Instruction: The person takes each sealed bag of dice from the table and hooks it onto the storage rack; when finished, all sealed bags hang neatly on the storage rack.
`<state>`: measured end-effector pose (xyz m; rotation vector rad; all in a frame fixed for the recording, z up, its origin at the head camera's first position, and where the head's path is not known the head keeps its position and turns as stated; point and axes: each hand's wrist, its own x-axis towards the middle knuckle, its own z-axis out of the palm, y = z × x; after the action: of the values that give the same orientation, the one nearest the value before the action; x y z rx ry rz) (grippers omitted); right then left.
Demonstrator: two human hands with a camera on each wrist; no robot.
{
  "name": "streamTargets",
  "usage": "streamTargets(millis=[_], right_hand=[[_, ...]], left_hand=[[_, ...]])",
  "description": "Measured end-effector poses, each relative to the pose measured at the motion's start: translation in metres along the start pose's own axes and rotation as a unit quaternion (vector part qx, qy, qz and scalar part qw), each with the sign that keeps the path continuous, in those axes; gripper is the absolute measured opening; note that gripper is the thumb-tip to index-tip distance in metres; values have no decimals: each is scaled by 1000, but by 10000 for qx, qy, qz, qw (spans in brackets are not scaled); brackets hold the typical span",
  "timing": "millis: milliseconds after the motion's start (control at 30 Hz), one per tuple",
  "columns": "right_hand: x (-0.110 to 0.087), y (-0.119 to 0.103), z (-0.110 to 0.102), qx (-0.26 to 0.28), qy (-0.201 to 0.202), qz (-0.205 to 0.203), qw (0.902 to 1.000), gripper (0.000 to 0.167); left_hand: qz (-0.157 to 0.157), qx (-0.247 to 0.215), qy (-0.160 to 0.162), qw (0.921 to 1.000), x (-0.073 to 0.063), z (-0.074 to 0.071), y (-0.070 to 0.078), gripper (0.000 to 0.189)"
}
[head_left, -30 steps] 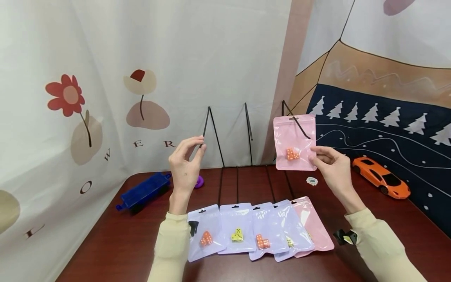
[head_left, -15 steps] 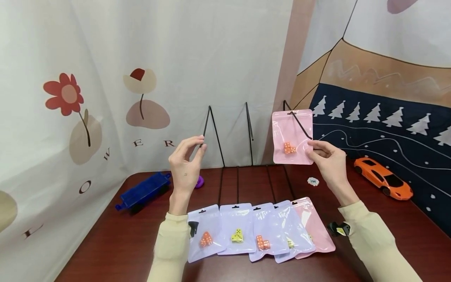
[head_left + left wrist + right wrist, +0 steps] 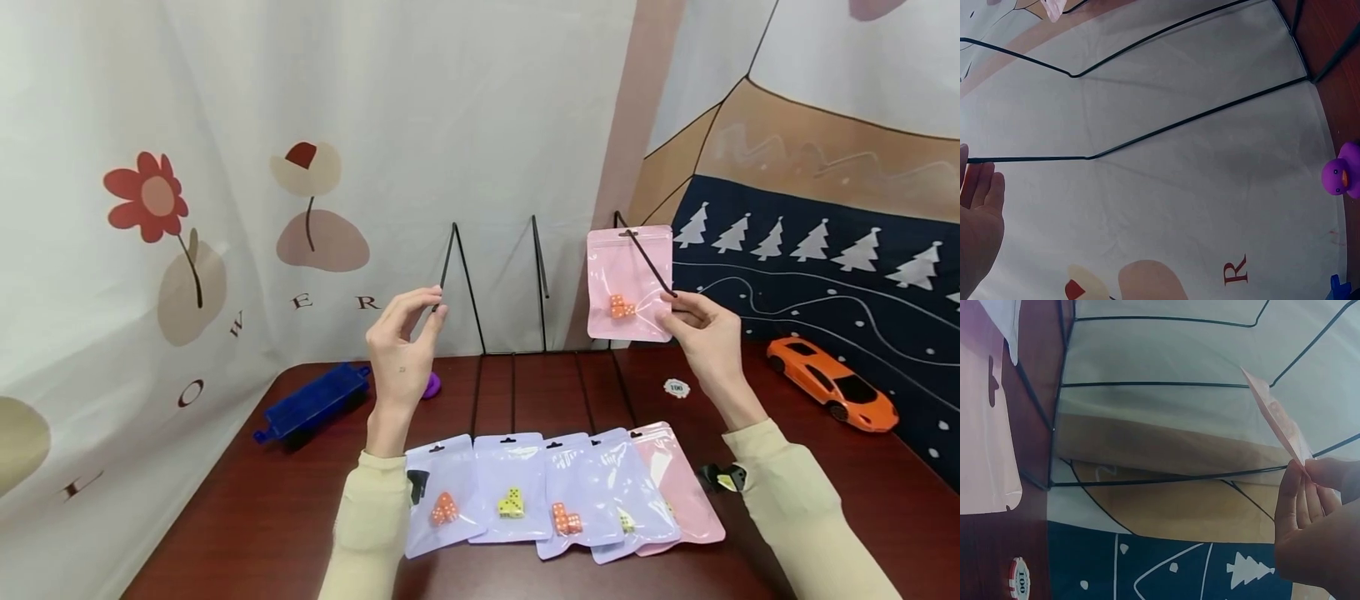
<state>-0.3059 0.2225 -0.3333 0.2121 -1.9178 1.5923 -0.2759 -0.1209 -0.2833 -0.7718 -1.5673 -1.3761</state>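
Note:
In the head view my left hand (image 3: 402,350) pinches the tip of the left prong (image 3: 447,258) of a black wire display rack (image 3: 540,292); the left wrist view shows the left prong (image 3: 1029,159) running to those fingers. On the right, my right hand (image 3: 705,333) pinches the lower right edge of a pink zip bag (image 3: 622,258) with orange dice in it. The right prong (image 3: 650,260) crosses in front of this bag, from near its hang hole down to my right fingers. Several lilac zip bags (image 3: 442,462) with dice and another pink bag (image 3: 690,492) lie overlapping before the rack.
An orange toy car (image 3: 832,385) stands at the right by the patterned cloth. Nearer the rack lies a poker chip (image 3: 677,388). Back left are a blue toy (image 3: 315,404) and a purple rubber duck (image 3: 1338,176). A small black and yellow object (image 3: 723,477) sits by my right sleeve.
My right hand has moved up with the pink bag, whose hang hole is now nearer the back of the right prong. My left hand keeps its hold. The head view has shifted slightly.

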Motion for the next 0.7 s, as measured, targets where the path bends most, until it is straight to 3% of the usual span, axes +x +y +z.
streamTargets(millis=[100, 333, 400, 533, 700], right_hand=[[3, 0, 1, 108, -15, 0, 9999, 32], [6, 7, 6, -6, -44, 50, 10000, 36], [8, 8, 7, -27, -23, 32, 10000, 36], [13, 11, 9, -72, -27, -28, 10000, 36], [17, 15, 15, -114, -96, -44, 9999, 33]], left_hand=[[5, -6, 18, 10000, 0, -1, 0, 13], [61, -187, 28, 9998, -6, -5, -26, 14], [76, -212, 28, 9997, -6, -4, -27, 14], [107, -181, 31, 9998, -5, -2, -24, 15], [143, 36, 12, 9999, -4, -4, -6, 15]])
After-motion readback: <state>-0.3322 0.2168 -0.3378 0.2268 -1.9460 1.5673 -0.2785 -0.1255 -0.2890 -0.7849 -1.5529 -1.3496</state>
